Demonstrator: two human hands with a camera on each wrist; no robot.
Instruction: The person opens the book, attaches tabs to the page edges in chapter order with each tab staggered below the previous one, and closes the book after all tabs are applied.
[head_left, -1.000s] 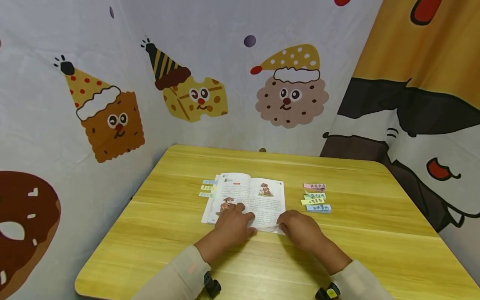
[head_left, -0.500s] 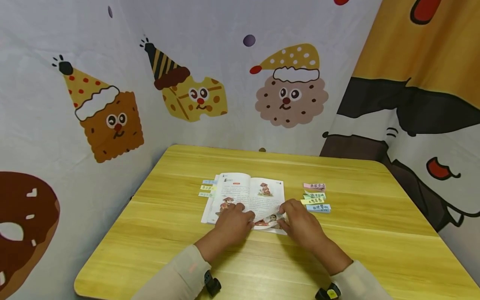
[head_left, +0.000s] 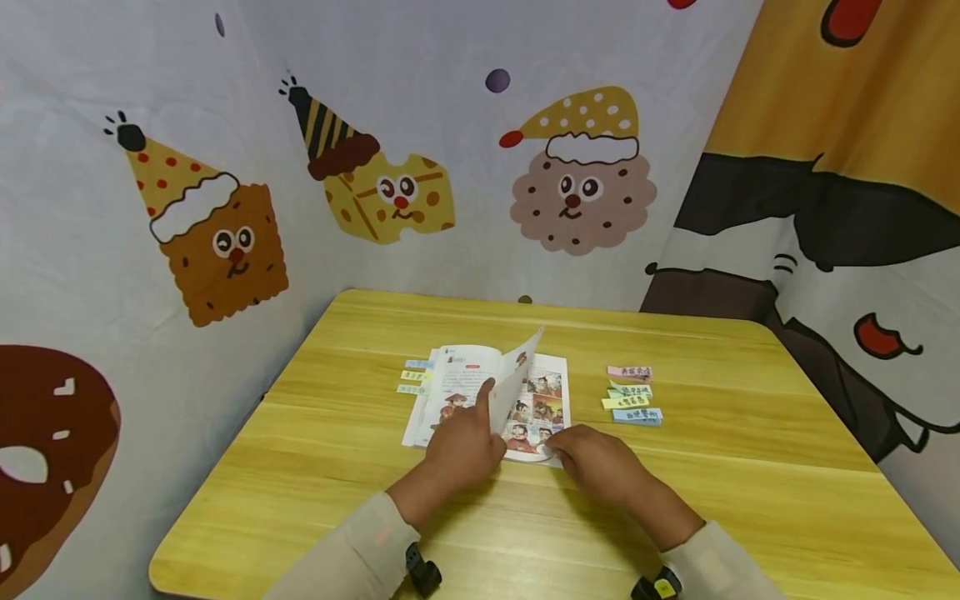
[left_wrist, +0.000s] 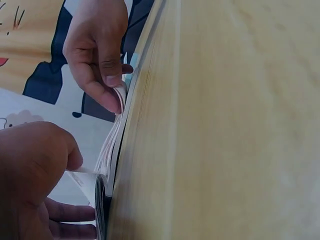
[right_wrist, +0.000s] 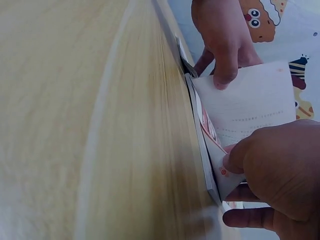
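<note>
An open illustrated book (head_left: 459,379) lies on the table. One page (head_left: 513,392) stands up from its middle, leaning left, over a right-hand page of coloured comic panels (head_left: 547,408). My left hand (head_left: 459,442) is at the lower left page with its index finger raised along the standing page. The right wrist view has the left thumb (right_wrist: 226,70) in front of that page and other fingers behind it. At the lower right corner, my right hand (head_left: 600,462) pinches a page edge; in the left wrist view its thumb (left_wrist: 111,62) presses on the curled corner (left_wrist: 120,92).
Handwritten sticky tabs in blue (head_left: 418,364), yellow (head_left: 414,376) and green (head_left: 411,389) stick out from the book's left edge. More paper tabs, pink (head_left: 628,373), green (head_left: 633,391), yellow (head_left: 626,403) and blue (head_left: 637,417), lie on the wooden table (head_left: 720,467) to the right.
The right hand has lifted a page's corner and turned it up toward the left hand, baring comic panels. The left index finger has risen against that page; the right hand is back at the corner.
</note>
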